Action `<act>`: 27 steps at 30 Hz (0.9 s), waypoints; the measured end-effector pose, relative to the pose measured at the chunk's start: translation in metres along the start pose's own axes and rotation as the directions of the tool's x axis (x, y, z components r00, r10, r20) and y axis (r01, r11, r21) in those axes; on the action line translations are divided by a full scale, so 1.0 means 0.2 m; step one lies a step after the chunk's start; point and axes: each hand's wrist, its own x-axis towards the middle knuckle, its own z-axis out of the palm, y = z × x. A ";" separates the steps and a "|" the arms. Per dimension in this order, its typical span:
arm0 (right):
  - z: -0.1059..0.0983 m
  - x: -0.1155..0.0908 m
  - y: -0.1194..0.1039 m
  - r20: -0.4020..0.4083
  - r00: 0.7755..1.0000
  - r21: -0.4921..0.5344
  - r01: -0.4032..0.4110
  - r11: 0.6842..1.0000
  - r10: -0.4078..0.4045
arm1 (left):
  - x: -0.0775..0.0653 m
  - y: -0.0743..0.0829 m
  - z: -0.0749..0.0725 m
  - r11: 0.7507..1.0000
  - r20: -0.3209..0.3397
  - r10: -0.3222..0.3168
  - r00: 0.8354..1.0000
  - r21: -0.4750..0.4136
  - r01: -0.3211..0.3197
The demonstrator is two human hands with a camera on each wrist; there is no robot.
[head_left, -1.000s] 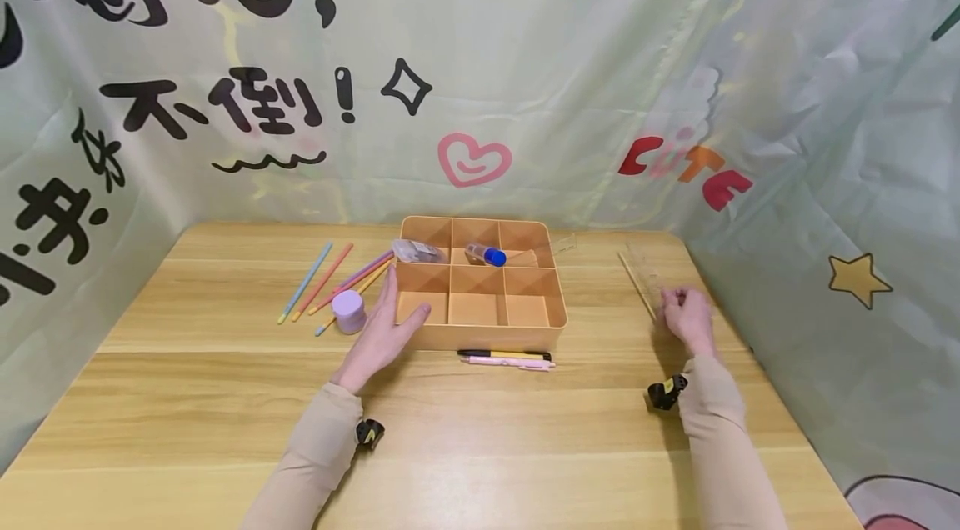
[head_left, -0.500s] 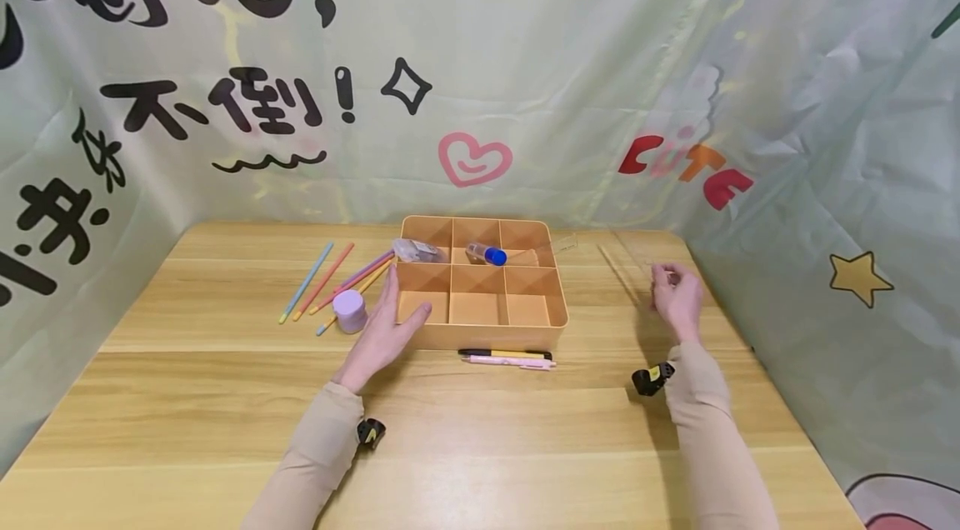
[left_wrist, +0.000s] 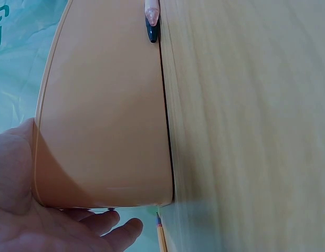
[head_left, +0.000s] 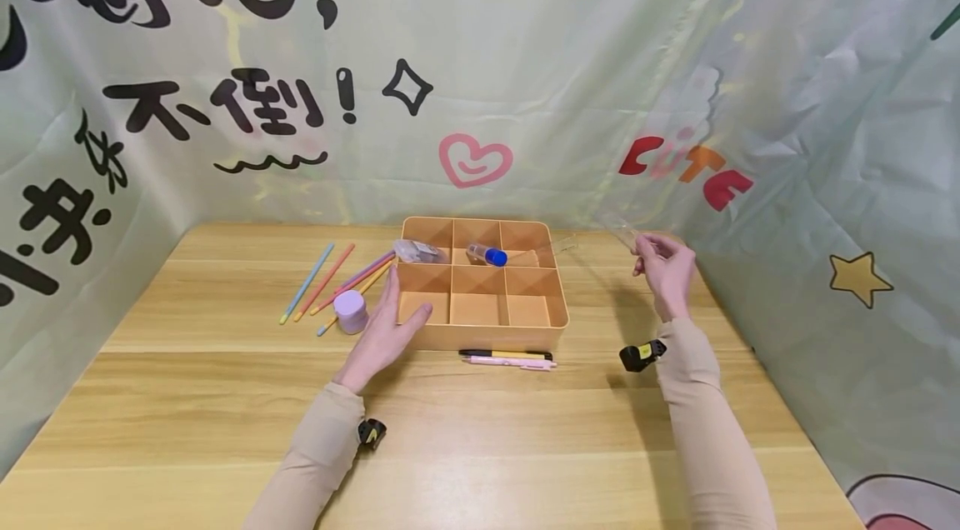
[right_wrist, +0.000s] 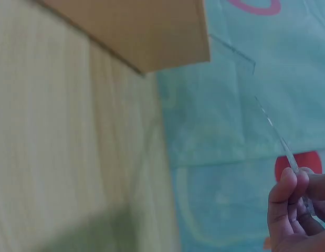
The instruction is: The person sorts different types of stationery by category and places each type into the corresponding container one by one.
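My right hand [head_left: 667, 270] pinches one clear ruler [right_wrist: 289, 154]; my left hand [head_left: 381, 337], loosely spread, touches one six-compartment organizer [head_left: 487, 337] (two pens [head_left: 504, 361] in front).

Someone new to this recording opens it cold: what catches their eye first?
Probably the orange divided box in the middle of the wooden table, with a bright blue cap in its back row and the left hand at its near left corner. Next, the bold black lettering at the upper left of the backdrop. Right of the box, the right hand pinches a thin clear strip.
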 end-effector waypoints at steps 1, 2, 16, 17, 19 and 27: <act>0.01 0.00 -0.02 0.003 1.000 -0.007 0.012 1.000 -0.012 | 0.00 0.00 0.00 1.000 -0.001 0.001 1.000 0.002 -0.001; 0.02 0.00 -0.03 0.004 1.000 -0.007 0.020 1.000 -0.020 | 0.00 0.00 0.00 1.000 -0.003 0.003 1.000 0.003 -0.003; 0.12 0.04 -0.18 0.031 0.995 0.051 0.093 0.994 -0.095 | 0.00 0.00 0.00 1.000 -0.007 0.009 1.000 0.005 -0.009; 0.13 0.04 -0.19 0.031 0.994 0.053 0.106 0.993 -0.107 | 0.00 0.00 0.00 1.000 -0.006 0.009 1.000 0.005 -0.009; 0.15 0.04 -0.23 0.036 0.990 0.033 0.134 0.990 -0.135 | 0.00 0.00 0.00 1.000 -0.006 0.009 1.000 0.007 -0.009; 0.23 0.07 -0.30 0.086 0.983 -0.107 0.172 0.979 -0.163 | 0.00 0.00 0.00 1.000 -0.003 0.002 1.000 0.009 -0.002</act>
